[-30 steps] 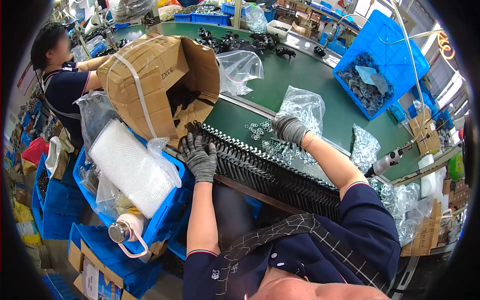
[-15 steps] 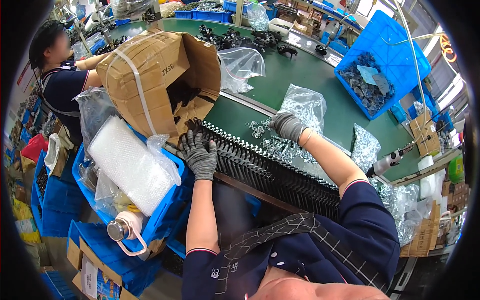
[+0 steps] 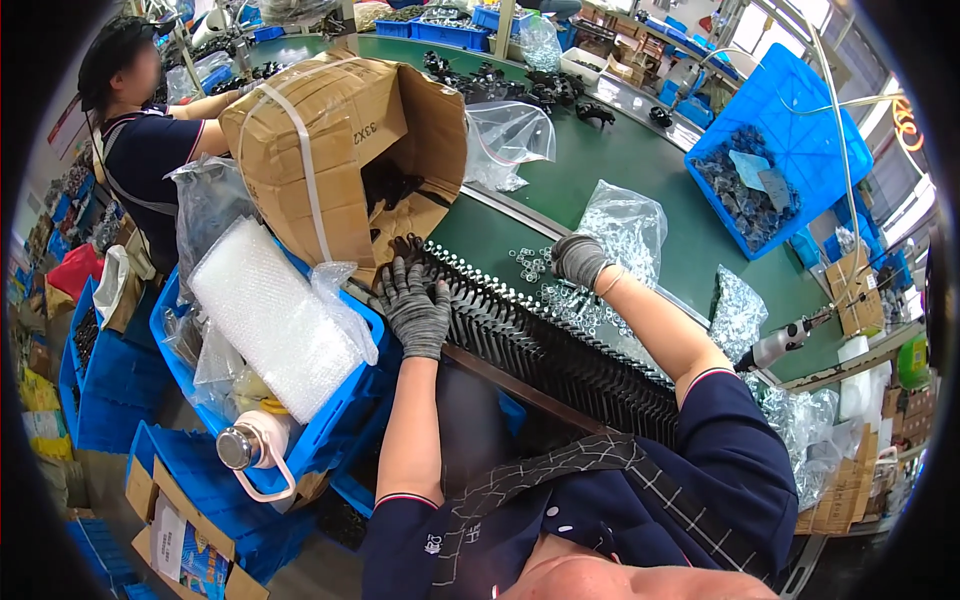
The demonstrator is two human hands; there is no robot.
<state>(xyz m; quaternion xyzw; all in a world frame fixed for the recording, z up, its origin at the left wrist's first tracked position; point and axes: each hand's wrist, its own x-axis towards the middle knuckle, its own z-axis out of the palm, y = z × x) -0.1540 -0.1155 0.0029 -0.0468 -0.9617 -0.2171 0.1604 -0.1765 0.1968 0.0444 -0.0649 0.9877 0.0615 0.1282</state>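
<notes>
A long row of black curved parts [image 3: 540,350] stands packed side by side along the near edge of the table, with small silver metal pieces along its far side. My left hand [image 3: 415,308], in a grey striped glove, lies over the row's left end, fingers stretched out. Beyond the row, my right hand [image 3: 580,262], in a matching glove, has its fingers curled; whatever they hold is hidden. It is beside loose silver rings [image 3: 530,264] and a heap of small metal pieces [image 3: 580,308]. A clear plastic bag [image 3: 625,225] of similar pieces lies just behind it.
An open cardboard box [image 3: 290,150] with black parts inside lies at the left. A blue bin [image 3: 775,150] stands tilted at the right. Bubble wrap [image 3: 275,320] and a bottle [image 3: 253,440] rest in a blue crate [image 3: 195,395]. A co-worker [image 3: 150,150] is at far left.
The whole scene has shifted slightly to the right in the picture. Both hands stay at nearly the same places by the row and the rings.
</notes>
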